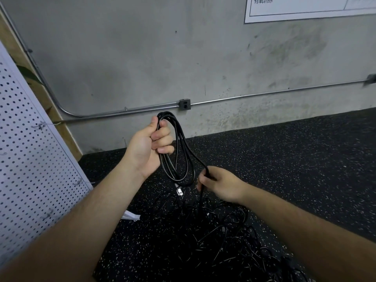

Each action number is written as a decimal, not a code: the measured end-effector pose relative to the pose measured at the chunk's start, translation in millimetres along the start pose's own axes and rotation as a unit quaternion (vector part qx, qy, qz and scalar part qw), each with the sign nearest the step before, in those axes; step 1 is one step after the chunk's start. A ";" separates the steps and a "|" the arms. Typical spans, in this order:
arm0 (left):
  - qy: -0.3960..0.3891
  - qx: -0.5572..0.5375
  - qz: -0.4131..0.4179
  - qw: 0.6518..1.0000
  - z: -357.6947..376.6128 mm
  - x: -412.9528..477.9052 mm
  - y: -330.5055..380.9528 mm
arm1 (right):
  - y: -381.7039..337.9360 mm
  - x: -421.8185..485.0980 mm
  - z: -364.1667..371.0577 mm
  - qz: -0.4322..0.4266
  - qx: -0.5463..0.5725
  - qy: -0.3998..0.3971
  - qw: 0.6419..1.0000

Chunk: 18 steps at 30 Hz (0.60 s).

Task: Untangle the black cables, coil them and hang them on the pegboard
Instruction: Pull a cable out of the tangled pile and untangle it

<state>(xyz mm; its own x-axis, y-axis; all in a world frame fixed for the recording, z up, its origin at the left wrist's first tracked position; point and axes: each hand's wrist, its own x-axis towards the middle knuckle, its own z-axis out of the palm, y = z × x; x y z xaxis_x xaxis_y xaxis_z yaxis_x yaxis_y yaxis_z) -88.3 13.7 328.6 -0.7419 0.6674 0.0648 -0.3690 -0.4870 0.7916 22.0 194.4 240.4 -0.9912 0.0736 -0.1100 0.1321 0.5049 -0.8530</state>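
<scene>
The left hand (151,146) grips the coil (176,151) at frame centre; the right hand (218,185) pinches its tail just below-right. Risk: the tail runs into the pile (219,237) at lower centre, so a snag may drag loops loose. The pegboard (30,159) stands at left.

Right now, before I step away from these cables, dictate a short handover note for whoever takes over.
Left hand grips a partly wound coil of black cable, held up in front of the wall; a plug dangles below it.
Right hand pinches the loose strand that runs from the coil down toward the tangled pile on the floor.
Pegboard stands at the left.
Done: several loops wound on this cable.
Left: finish this coil, hang it, then untangle and coil the pile.
</scene>
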 end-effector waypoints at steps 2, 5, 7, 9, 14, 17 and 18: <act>0.004 0.002 0.006 1.000 -2.2 0.1 1.7 | 7.5 2.0 1.6 0.014 0.006 -0.012 1.000; 0.009 0.009 0.016 1.000 -4.5 1.0 0.9 | 10.4 6.5 6.6 0.042 0.094 -0.003 0.995; 0.011 0.017 0.024 1.000 -5.6 2.5 -0.4 | 5.8 6.9 9.6 0.051 0.131 0.026 0.990; 0.014 0.021 0.033 0.999 -7.8 4.6 -1.5 | 0.1 6.7 11.8 0.048 0.112 0.051 0.991; 0.022 0.054 0.069 0.996 -15.8 9.0 -3.3 | -10.0 2.6 16.0 0.003 -0.105 0.075 0.992; 0.024 0.090 0.086 0.992 -20.6 10.0 -4.7 | -16.9 -4.1 17.9 -0.042 -0.256 0.072 0.963; 0.025 0.106 0.090 0.990 -21.5 10.1 -5.3 | -20.4 -6.8 17.7 -0.058 -0.313 0.075 0.945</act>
<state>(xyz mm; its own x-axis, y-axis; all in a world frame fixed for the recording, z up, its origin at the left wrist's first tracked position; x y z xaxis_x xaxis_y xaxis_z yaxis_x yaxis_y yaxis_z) -105.8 10.9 312.0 -0.8137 0.5494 0.1898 -0.1067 -0.4621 0.8804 25.9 168.3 249.6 -0.9933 0.0836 0.0799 0.0471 0.9235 -0.3807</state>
